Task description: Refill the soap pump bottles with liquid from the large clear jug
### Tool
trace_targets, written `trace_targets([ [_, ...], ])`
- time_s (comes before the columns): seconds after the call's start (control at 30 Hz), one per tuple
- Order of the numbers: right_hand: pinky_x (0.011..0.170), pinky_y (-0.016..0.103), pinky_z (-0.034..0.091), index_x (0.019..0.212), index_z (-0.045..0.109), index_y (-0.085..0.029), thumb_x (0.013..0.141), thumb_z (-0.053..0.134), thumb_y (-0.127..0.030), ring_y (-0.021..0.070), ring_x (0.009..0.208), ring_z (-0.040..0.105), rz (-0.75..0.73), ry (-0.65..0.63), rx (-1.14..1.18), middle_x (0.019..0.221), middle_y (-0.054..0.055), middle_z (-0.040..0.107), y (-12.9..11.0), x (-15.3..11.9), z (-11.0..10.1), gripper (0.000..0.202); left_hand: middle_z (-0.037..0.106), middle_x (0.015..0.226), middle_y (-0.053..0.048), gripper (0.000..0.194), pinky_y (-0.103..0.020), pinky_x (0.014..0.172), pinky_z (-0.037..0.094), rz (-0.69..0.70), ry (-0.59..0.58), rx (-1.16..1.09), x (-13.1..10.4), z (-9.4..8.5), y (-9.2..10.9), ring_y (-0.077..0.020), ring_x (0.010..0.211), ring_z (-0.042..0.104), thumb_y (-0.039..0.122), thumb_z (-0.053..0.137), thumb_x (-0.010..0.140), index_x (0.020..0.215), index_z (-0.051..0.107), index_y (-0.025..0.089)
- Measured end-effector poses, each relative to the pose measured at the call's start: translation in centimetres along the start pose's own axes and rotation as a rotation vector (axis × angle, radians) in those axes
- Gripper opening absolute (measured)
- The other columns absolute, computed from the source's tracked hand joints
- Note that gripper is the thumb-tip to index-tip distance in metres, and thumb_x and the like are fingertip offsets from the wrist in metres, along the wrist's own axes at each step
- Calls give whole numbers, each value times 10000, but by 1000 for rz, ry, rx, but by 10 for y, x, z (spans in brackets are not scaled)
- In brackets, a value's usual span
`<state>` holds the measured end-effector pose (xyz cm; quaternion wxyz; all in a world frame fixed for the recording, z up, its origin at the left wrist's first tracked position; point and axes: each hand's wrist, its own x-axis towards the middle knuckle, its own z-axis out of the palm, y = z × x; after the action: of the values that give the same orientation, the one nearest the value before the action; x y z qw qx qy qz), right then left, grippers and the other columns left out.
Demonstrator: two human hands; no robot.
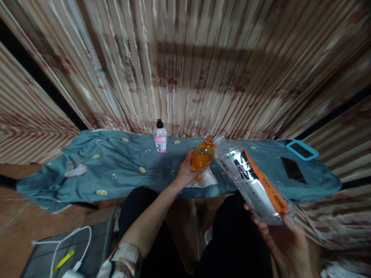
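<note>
My left hand (pixel 187 170) is wrapped round an orange plastic bottle (pixel 202 155), tilted a little to the right, with an orange liquid visible inside. In my right hand (pixel 285 231) is a large clear plastic bottle (pixel 252 181) with a silver, black and orange label, gripped near its base. It leans to the left, so its neck comes up beside the mouth of the orange bottle; whether the two mouths touch I cannot tell. A white tissue (pixel 206 180) lies under the orange bottle on the cloth-covered table (pixel 156 170).
A clear pump bottle (pixel 161 139) with a black top stands at the table's back. On the right lie a dark phone (pixel 293 170) and a blue-framed object (pixel 303 150). A crumpled pale item (pixel 75 170) sits left. A white cable (pixel 87 235) rests on a dark surface at lower left.
</note>
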<state>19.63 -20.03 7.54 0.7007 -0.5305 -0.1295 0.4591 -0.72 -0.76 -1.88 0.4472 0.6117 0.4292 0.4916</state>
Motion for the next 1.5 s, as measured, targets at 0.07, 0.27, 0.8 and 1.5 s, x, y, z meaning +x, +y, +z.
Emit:
trace_targets([
  [0.07,500,310,618,981,792,-294,333,1003,-459,274,638,767,35,10,33,888,47,803,-2,0,3,701,719,1242,-87,832,-462,1041,544,1,-12,-12,0,0,0,-293,1154,699,247,895,643,1376,501,248],
  [0.27,473,297,604,948,799,-281,354,998,-441,320,648,782,61,-17,81,895,77,816,0,6,-2,646,693,1307,-100,780,-441,1051,543,16,-22,-18,-3,-1,3,-302,1219,673,268,884,673,1361,517,247],
  [0.8,393,242,513,1129,768,-218,297,980,-488,223,582,703,288,-232,274,999,235,781,15,17,-18,900,661,1367,-110,802,-467,1097,514,58,-19,30,-3,-5,-2,-304,1290,630,338,878,700,1393,487,243],
  [1.5,397,38,399,1164,648,-111,545,918,-524,51,628,546,589,-653,612,996,129,717,33,8,3,791,466,1573,-160,917,-554,1173,410,54,203,-4,-30,-26,32,-355,1491,428,429,885,672,1444,416,273],
])
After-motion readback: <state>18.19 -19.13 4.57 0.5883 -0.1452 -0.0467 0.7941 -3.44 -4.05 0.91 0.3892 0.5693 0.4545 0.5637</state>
